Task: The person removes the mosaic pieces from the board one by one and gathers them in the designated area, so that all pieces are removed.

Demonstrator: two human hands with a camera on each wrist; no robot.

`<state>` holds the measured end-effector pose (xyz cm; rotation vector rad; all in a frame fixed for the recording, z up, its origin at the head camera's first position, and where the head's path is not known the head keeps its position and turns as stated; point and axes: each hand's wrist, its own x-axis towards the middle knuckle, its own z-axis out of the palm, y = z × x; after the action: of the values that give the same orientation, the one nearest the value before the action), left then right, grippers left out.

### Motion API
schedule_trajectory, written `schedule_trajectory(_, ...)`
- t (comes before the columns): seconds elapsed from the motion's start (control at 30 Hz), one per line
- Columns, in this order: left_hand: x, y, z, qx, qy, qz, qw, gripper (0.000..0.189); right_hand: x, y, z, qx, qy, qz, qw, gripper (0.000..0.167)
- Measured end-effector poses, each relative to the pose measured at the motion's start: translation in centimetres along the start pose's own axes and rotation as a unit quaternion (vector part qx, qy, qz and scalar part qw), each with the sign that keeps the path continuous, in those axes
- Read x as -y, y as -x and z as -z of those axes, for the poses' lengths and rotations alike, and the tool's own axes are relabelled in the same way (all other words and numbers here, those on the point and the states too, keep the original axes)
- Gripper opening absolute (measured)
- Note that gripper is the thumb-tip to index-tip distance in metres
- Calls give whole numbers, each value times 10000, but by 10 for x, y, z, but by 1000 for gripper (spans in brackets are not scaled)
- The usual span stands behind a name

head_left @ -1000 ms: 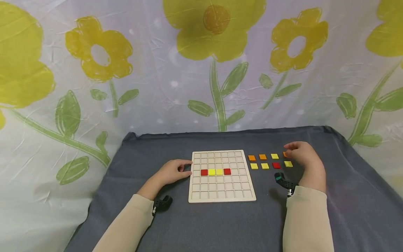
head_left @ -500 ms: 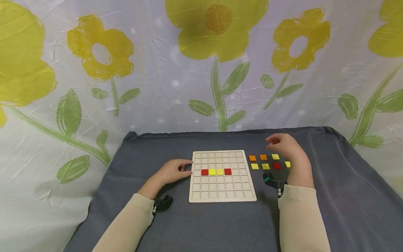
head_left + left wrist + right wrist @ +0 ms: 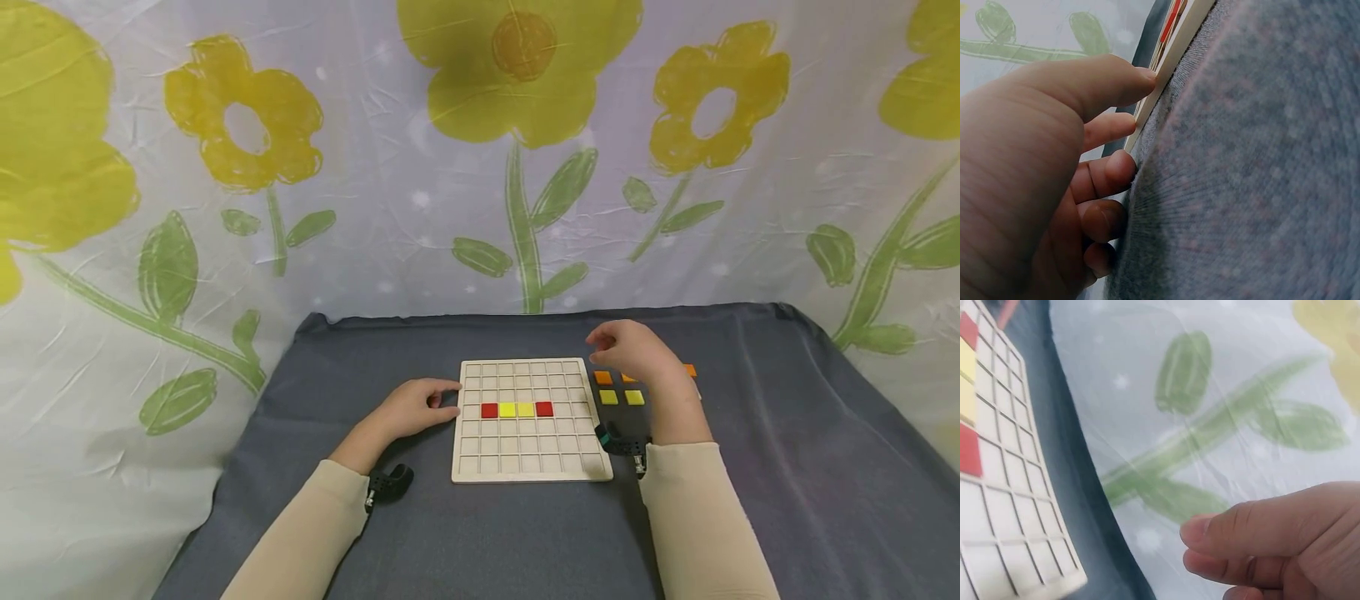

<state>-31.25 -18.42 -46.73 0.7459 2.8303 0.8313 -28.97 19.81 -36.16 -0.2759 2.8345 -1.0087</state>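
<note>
A wooden grid board [image 3: 532, 478] lies on the table with a row of red and yellow square tiles [image 3: 507, 410] in its cells. Against the board's left edge rests my left hand [image 3: 405, 409]; in the left wrist view, thumb and index finger touch the board's side [image 3: 1179, 44], spread apart rather than pinching. My right hand [image 3: 637, 354] hovers just right of the board's far corner, over the loose tiles. Its fingers are loosely bent, thumb close to the index finger [image 3: 1210, 565] in the right wrist view, and no tile shows between them.
Loose tiles lie right of the board: orange tiles [image 3: 603, 377], yellow tiles [image 3: 608, 397] and an orange tile [image 3: 690, 370] beyond the wrist. The right hand and forearm hide others. A dark grey cloth [image 3: 495, 533] covers the table; a flowered curtain [image 3: 390, 208] hangs behind it.
My right hand has lifted from the orange tile at the far right of the loose tiles and moved left toward the board. That orange tile still lies there. The left hand has stayed in place.
</note>
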Motion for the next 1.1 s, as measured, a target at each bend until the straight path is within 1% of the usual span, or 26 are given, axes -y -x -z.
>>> schedule_trajectory(0.3, 2, 0, -1, -18, -18, -31, 10000, 49, 29, -8, -27, 350, 366, 377, 9980, 30)
schedule_trajectory(0.4, 1, 0, -1, -22, -37, -46, 10000, 49, 34, -10, -36, 482, 552, 512, 9960, 29)
schedule_trajectory(0.53, 0, 0, -1, 5, -52, -39, 10000, 50, 38, -14, -47, 733, 749, 552, 9930, 31)
schedule_trajectory(0.7, 0, 0, 0, 25, -43, -4, 10000, 50, 42, -16, -57, 1063, 977, 445, 9885, 32)
schedule_trajectory(0.83, 0, 0, 1, 10, -23, -48, 10000, 49, 44, -17, -66, 1210, 1245, 127, 9847, 30)
schedule_trajectory(0.9, 0, 0, 1, 9, -28, -73, 10000, 49, 44, -18, -72, 1271, 1475, -6, 9809, 28)
schedule_trajectory(1.0, 0, 0, 2, 2, -64, -97, 9999, 49, 45, -19, -80, 1292, 1896, -55, 9733, 20)
schedule_trajectory(1.1, 0, 1, 2, 8, -71, -90, 9999, 49, 46, -20, -86, 1191, 2257, 20, 9669, 12)
